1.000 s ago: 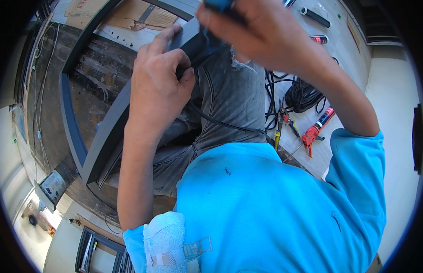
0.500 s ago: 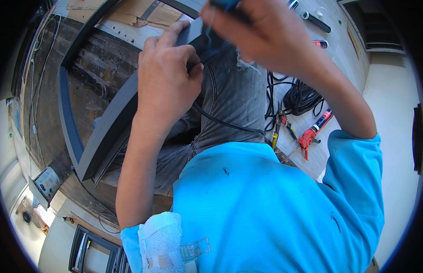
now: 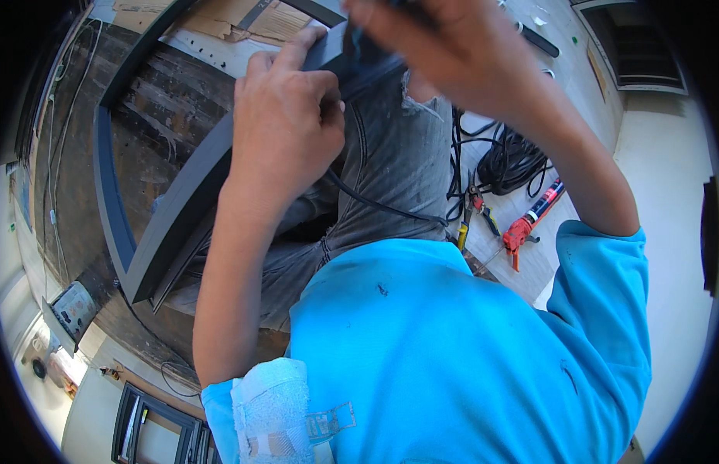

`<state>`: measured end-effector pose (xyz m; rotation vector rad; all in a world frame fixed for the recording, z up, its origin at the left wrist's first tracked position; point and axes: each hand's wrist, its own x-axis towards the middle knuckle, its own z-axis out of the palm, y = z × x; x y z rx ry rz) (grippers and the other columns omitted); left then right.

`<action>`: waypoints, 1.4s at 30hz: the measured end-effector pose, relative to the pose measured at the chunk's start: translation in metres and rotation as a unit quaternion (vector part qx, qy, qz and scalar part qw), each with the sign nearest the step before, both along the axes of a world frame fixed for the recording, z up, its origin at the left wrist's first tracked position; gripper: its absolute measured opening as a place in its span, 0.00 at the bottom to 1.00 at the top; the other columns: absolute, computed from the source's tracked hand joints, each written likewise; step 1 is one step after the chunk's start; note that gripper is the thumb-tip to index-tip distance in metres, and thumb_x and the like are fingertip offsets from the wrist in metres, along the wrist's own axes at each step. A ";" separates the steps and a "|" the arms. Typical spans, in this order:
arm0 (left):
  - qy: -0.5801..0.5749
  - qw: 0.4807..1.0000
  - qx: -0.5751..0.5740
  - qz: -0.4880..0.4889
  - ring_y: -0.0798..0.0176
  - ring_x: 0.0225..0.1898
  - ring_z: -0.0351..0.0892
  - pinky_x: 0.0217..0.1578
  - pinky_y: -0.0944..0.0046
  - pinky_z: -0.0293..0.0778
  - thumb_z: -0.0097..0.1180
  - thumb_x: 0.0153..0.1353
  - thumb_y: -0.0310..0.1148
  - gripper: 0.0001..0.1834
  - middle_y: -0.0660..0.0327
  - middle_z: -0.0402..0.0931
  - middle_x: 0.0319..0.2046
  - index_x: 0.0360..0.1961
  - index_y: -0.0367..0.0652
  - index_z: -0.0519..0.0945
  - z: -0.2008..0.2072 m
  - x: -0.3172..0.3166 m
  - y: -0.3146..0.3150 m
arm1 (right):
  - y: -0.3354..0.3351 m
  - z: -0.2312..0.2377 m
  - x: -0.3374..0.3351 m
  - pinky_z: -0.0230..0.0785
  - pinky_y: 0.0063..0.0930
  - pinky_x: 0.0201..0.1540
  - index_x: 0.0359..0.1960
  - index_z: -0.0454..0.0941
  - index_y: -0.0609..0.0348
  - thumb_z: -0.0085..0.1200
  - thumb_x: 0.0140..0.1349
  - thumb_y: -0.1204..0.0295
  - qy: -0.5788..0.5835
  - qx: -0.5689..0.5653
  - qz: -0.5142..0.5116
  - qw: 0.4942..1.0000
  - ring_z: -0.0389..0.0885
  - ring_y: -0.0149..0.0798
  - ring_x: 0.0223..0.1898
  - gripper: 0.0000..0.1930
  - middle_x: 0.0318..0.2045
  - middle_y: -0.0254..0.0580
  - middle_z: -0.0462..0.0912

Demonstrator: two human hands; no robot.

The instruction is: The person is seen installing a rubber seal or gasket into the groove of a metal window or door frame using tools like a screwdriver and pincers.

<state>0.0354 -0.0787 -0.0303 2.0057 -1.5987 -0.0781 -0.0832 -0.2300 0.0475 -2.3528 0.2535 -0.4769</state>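
Observation:
A dark grey metal frame lies at a slant across my left side and over my lap. My left hand grips its near bar close to the far corner, with the index finger stretched along the bar and the other fingers curled. Close by on the right, my right hand is closed and smeared by motion. It is around a dark object at the top edge of the picture, too blurred to name. Under both hands are my grey jeans, with a thin black cable lying over them.
To the right on the floor lie a coiled black cable, cutting pliers and a red caulking gun. A dark tube is farther off. Torn cardboard lies at the far side. Another dark frame stands at lower left.
My right hand has shifted slightly up and right with the object in it. My left hand keeps its place on the frame. The whole view has moved a little.

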 end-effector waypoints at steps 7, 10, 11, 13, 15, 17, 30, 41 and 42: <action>-0.013 1.000 0.003 -0.012 0.44 0.52 0.76 0.52 0.45 0.73 0.67 0.48 0.27 0.04 0.55 0.76 0.64 0.27 0.42 0.86 0.000 0.002 0.004 | -0.006 0.013 -0.002 0.71 0.40 0.38 0.55 0.68 0.69 0.54 0.71 0.70 -0.013 0.113 0.025 0.993 0.78 0.48 0.33 0.17 0.36 0.52 0.75; 0.003 1.000 -0.011 -0.026 0.43 0.52 0.76 0.53 0.45 0.73 0.67 0.49 0.27 0.03 0.55 0.76 0.64 0.27 0.41 0.85 0.003 -0.001 0.001 | -0.011 -0.018 -0.009 0.71 0.41 0.38 0.55 0.67 0.68 0.53 0.71 0.69 -0.225 0.057 -0.024 0.972 0.79 0.52 0.32 0.18 0.35 0.54 0.76; 0.003 0.999 -0.013 -0.029 0.43 0.52 0.76 0.53 0.45 0.73 0.67 0.49 0.27 0.03 0.55 0.76 0.64 0.27 0.41 0.85 0.004 -0.001 0.000 | -0.018 -0.021 -0.016 0.71 0.38 0.37 0.53 0.69 0.67 0.54 0.72 0.69 -0.057 0.043 0.008 0.997 0.78 0.47 0.32 0.16 0.35 0.51 0.75; 0.006 1.000 0.001 -0.023 0.42 0.52 0.76 0.53 0.45 0.73 0.66 0.49 0.27 0.03 0.54 0.75 0.65 0.26 0.41 0.84 0.003 -0.002 0.001 | -0.025 -0.010 -0.016 0.69 0.35 0.35 0.53 0.68 0.66 0.52 0.73 0.69 0.103 0.012 0.055 0.993 0.75 0.38 0.31 0.15 0.33 0.46 0.73; 0.010 1.000 0.009 -0.017 0.42 0.52 0.76 0.53 0.45 0.73 0.66 0.50 0.27 0.03 0.54 0.75 0.65 0.27 0.40 0.84 0.003 0.001 0.007 | -0.004 0.018 -0.005 0.69 0.36 0.35 0.55 0.67 0.65 0.51 0.73 0.69 0.035 0.073 -0.037 0.996 0.76 0.41 0.30 0.16 0.31 0.46 0.73; 0.015 1.000 0.005 -0.027 0.42 0.53 0.76 0.54 0.46 0.73 0.66 0.50 0.27 0.03 0.54 0.75 0.65 0.27 0.40 0.84 0.004 -0.002 0.001 | -0.028 -0.019 -0.032 0.69 0.37 0.34 0.57 0.65 0.63 0.50 0.74 0.67 0.015 0.081 -0.002 0.997 0.77 0.43 0.30 0.16 0.29 0.45 0.74; -0.011 0.999 0.028 -0.034 0.41 0.55 0.75 0.58 0.46 0.71 0.66 0.51 0.28 0.06 0.51 0.75 0.65 0.31 0.40 0.85 0.009 0.000 0.000 | -0.040 -0.008 -0.030 0.70 0.44 0.34 0.54 0.66 0.64 0.53 0.73 0.67 -0.098 -0.017 -0.004 0.995 0.80 0.54 0.31 0.17 0.29 0.55 0.77; -0.204 0.977 0.044 -0.038 0.47 0.56 0.76 0.54 0.46 0.70 0.58 0.67 0.32 0.10 0.53 0.78 0.51 0.44 0.41 0.85 0.034 -0.037 -0.032 | -0.091 -0.057 -0.056 0.67 0.27 0.34 0.40 0.75 0.60 0.58 0.69 0.65 0.011 0.241 -0.108 0.965 0.71 0.27 0.30 0.11 0.28 0.29 0.74; -0.207 0.976 0.045 -0.042 0.47 0.56 0.76 0.54 0.46 0.70 0.58 0.67 0.32 0.10 0.53 0.78 0.51 0.44 0.41 0.85 0.036 -0.039 -0.038 | -0.092 -0.066 -0.057 0.67 0.26 0.33 0.38 0.75 0.59 0.58 0.68 0.66 0.047 0.283 -0.118 0.951 0.71 0.27 0.30 0.09 0.27 0.29 0.73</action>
